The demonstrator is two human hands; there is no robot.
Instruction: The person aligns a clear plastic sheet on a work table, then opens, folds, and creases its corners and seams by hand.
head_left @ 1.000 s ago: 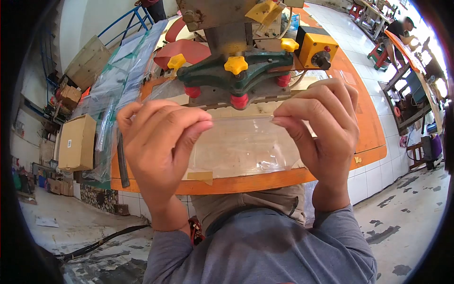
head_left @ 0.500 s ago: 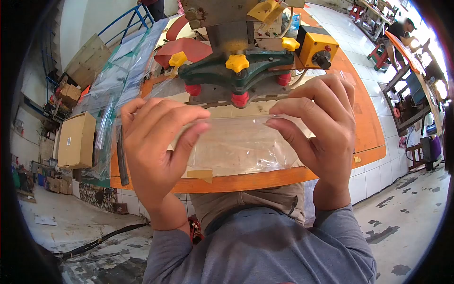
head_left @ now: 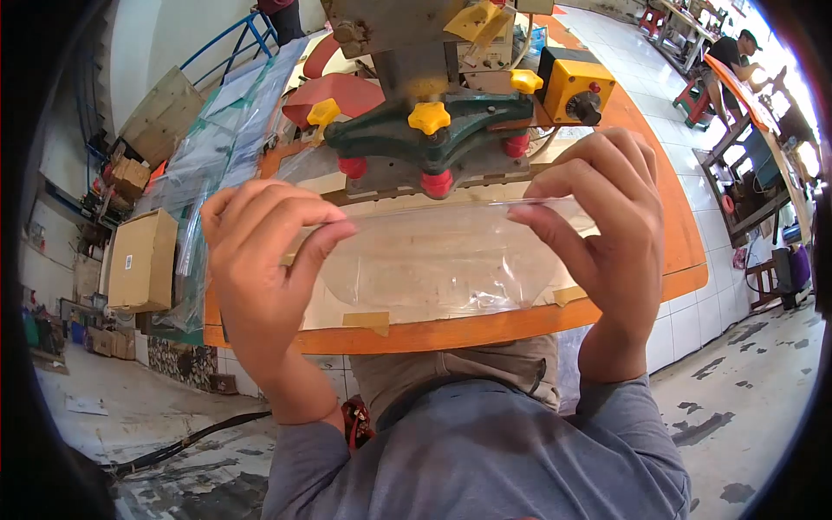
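A clear plastic sheet (head_left: 425, 247) stretches between my hands above the front of the wooden table. My left hand (head_left: 269, 247) pinches its upper edge near the left end, thumb against fingertips. At the other side my right hand (head_left: 607, 221) closes thumb and index finger on the same edge. The sheet's lower part hangs towards the table's front edge and catches the light. Just beyond it stands a press with a dark green arm (head_left: 433, 130), yellow star knobs (head_left: 429, 117) and red feet (head_left: 436, 182).
A yellow control box (head_left: 576, 91) sits right of the press. Clear plastic sheets (head_left: 208, 130) cover a green surface at left, beside a cardboard box (head_left: 143, 260). Tape (head_left: 367, 322) sticks to the orange table edge (head_left: 451, 334). A person (head_left: 737, 56) sits at a far-right bench.
My hands have moved apart, the left one further left and the right one slightly right. The sheet's upper edge now shows stretched between them.
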